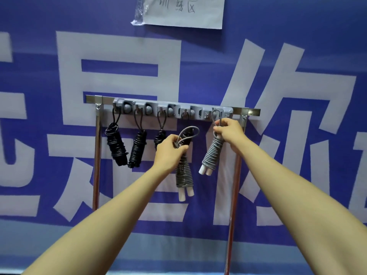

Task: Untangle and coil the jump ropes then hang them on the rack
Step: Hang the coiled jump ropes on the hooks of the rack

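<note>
A grey hook rack [172, 111] is fixed on a metal rail. Three coiled black jump ropes hang from its left hooks: the first black rope [116, 144], the second black rope [137, 148], and the third black rope [160, 135], partly hidden behind my left hand. My left hand [170, 149] grips the top of a coiled grey rope with white handles [184, 175]; its loop sticks up free below the fourth hook. My right hand [228, 131] holds the top of a second grey coiled rope [212, 155], whose loop lies over the rightmost hook.
The rail [252, 111] rests on two upright metal posts [97, 155], the right one partly behind my right arm. Behind is a blue banner with large white characters. A taped paper sheet [182, 11] hangs on the wall above.
</note>
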Available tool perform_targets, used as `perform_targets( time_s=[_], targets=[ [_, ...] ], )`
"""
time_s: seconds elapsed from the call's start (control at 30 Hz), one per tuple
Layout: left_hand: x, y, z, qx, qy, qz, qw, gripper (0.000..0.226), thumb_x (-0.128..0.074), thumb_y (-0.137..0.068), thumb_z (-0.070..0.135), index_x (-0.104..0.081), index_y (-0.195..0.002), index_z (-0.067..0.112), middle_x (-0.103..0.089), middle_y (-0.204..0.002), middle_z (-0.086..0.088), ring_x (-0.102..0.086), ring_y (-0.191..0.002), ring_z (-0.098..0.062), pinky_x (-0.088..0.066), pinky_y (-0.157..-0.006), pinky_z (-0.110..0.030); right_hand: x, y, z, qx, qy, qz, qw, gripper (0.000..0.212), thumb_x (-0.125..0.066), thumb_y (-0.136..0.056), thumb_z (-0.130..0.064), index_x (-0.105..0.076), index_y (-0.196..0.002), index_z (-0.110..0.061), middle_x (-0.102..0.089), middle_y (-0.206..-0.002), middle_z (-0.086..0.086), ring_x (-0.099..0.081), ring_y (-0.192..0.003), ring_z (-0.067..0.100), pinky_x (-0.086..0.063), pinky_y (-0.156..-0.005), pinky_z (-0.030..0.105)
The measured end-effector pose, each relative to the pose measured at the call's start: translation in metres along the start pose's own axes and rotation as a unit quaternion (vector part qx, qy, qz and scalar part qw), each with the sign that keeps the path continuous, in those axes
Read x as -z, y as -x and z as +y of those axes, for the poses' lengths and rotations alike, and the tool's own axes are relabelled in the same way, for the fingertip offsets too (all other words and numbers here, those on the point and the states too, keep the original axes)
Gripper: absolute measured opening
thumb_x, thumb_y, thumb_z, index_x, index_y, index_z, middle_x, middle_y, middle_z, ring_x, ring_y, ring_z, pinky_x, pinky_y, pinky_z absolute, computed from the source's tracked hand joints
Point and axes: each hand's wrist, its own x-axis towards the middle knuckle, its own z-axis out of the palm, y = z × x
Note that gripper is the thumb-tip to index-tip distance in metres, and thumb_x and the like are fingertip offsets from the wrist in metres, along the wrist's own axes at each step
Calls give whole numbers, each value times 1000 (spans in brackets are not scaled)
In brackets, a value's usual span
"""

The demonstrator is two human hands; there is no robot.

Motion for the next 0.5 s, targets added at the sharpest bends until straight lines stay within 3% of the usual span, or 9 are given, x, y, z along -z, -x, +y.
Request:
perform_targets(
  time_s=[0.07,0.13,0.23,0.4,0.5],
  targets=[
    [-1,-7,1,-8,4,-4,1000,13,-70,-84,19,-61,-94,19,-60,-78,11,-56,-72,-4,-42,-63,-18,-5,-10,0,-8,10,-14,1000,15,-61,-89,1,-60,-89,-14,-61,-89,6,-58,-74,17,-48,-70,29],
    [-4,-13,1,-14,8,-9,1000,13,-70,-84,20,-61,-94,19,-60,-77,12,-54,-68,0,-41,-59,-13,-8,-20,1,-11,19,-24,999,14,-61,-89,0,-60,-96,-12,-62,-91,7,-59,-77,17,-48,-70,28],
    [-10,-20,-1,-12,15,-12,1000,15,-71,-83,20,-62,-95,17,-61,-77,10,-56,-69,-5,-48,-69,-23,-11,-31,0,-11,22,-27,999,14,-61,-89,-1,-60,-97,-12,-62,-92,6,-59,-79,18,-48,-71,28],
    [-22,-29,-5,-12,25,-21,999,19,-71,-82,20,-63,-99,15,-68,-87,1,-66,-81,-14,-52,-78,-29,-15,-40,7,-29,31,-49,998,11,-59,-90,0,-61,-96,-9,-58,-71,3,-48,-52,12,-40,-53,21],
    [-27,-31,-6,-19,24,-27,999,18,-71,-83,20,-63,-98,16,-69,-88,-1,-67,-83,-16,-54,-79,-30,-18,-40,19,-32,31,-56,997,11,-58,-91,1,-60,-95,-9,-57,-70,3,-45,-50,12,-39,-53,22]
  ],
)
